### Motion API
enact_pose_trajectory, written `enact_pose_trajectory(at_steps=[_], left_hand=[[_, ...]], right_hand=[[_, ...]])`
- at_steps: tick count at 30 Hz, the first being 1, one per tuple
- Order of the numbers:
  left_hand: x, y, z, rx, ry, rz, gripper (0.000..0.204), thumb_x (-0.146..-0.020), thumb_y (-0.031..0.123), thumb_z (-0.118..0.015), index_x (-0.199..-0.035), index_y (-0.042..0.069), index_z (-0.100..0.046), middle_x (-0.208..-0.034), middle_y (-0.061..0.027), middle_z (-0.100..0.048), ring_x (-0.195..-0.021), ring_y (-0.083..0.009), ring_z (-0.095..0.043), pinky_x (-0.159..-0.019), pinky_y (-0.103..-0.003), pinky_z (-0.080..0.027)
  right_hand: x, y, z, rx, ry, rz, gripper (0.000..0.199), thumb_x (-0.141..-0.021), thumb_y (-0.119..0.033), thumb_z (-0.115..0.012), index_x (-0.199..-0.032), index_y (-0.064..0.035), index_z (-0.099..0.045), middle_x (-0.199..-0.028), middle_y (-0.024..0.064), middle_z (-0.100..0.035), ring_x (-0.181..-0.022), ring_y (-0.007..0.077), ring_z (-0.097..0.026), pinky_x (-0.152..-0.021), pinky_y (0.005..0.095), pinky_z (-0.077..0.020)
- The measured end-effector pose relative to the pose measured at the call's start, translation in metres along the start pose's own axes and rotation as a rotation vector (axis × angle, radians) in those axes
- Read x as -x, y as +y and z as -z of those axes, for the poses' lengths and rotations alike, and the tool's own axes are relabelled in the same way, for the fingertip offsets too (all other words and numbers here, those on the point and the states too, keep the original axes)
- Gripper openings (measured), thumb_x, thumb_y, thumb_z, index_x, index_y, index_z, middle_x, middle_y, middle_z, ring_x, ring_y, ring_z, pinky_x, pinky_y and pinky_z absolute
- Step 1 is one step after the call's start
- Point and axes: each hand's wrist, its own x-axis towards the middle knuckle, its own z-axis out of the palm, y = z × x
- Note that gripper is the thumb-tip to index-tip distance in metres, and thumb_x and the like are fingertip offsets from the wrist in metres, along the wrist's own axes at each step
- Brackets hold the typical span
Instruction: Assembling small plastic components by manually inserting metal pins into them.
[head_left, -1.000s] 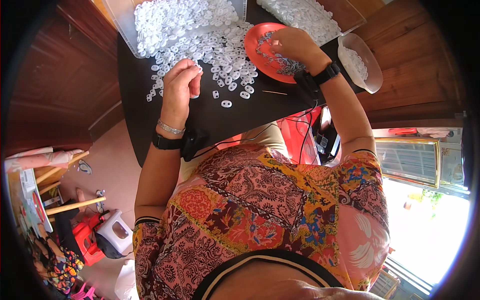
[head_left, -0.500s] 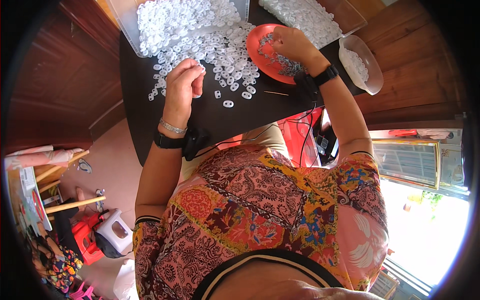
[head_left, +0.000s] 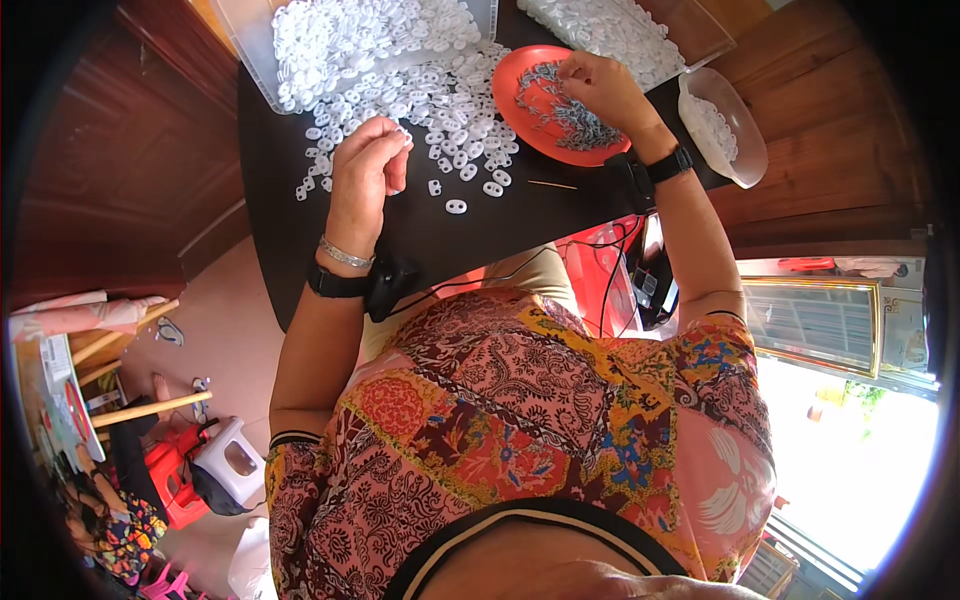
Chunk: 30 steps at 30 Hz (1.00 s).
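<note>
On the black table [head_left: 300, 230], the left hand [head_left: 365, 170] pinches a white plastic piece [head_left: 403, 133] while the right hand [head_left: 600, 90], fingertips closed, picks in the orange plate [head_left: 520, 120]; a slack pinch could drop the piece among the loose white pieces [head_left: 450, 110].

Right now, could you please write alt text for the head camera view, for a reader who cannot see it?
Seen from above, a person's left hand pinches something small beside a pile of white plastic pieces on a black table. The right hand reaches into an orange plate of small grey parts; a white bowl stands to its right.
</note>
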Motion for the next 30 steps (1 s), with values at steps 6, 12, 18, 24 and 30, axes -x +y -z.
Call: enact_pose_trajectory(at_steps=[6,12,18,24,30], left_hand=[[0.000,0.001,0.000,0.003,0.012,0.015,0.021,-0.087,0.019,-0.052,-0.073,0.004,-0.055,-0.055,0.0022,-0.046,-0.047,-0.0057,-0.040,-0.044,-0.020,-0.028],[0.000,0.000,0.001,0.069,0.000,-0.003,0.019,-0.087,0.019,-0.053,-0.074,0.005,-0.056,-0.056,0.0021,-0.047,-0.047,-0.0060,-0.042,-0.044,-0.020,-0.029],[0.000,0.000,-0.001,0.126,-0.012,0.005,0.017,-0.087,0.018,-0.055,-0.076,0.005,-0.057,-0.058,0.0018,-0.049,-0.047,-0.0064,-0.043,-0.044,-0.020,-0.029],[0.002,0.000,-0.002,0.144,0.005,-0.045,0.017,-0.088,0.017,-0.054,-0.079,0.004,-0.058,-0.058,0.0015,-0.048,-0.047,-0.0063,-0.042,-0.044,-0.020,-0.030],[0.005,0.001,-0.003,0.105,0.028,-0.086,0.016,-0.088,0.015,-0.054,-0.078,0.004,-0.057,-0.058,0.0023,-0.046,-0.048,-0.0054,-0.040,-0.044,-0.020,-0.030]], right_hand=[[0.000,0.001,-0.006,-0.094,0.051,0.078,0.020,-0.078,-0.013,-0.061,-0.094,-0.0026,-0.068,-0.077,0.0127,-0.067,-0.070,0.0211,-0.065,-0.067,0.0313,-0.0507],[0.013,-0.058,-0.007,-0.254,-0.042,0.012,0.022,-0.086,-0.010,-0.061,-0.105,0.0013,-0.064,-0.093,0.0047,-0.068,-0.084,0.0105,-0.062,-0.075,0.0255,-0.0489],[0.011,-0.118,-0.033,-0.690,-0.029,0.123,0.018,-0.088,-0.015,-0.062,-0.099,-0.0002,-0.064,-0.079,-0.0017,-0.060,-0.074,0.0052,-0.053,-0.068,0.0207,-0.0444],[0.002,-0.132,-0.057,-0.798,-0.111,0.079,0.017,-0.088,-0.016,-0.063,-0.098,-0.0013,-0.064,-0.078,-0.0023,-0.058,-0.069,0.0053,-0.050,-0.063,0.0197,-0.0418],[0.006,-0.135,-0.067,-1.103,-0.173,0.014,0.019,-0.088,-0.018,-0.065,-0.099,-0.0025,-0.064,-0.081,0.0019,-0.064,-0.070,0.0077,-0.057,-0.067,0.0209,-0.0473]])
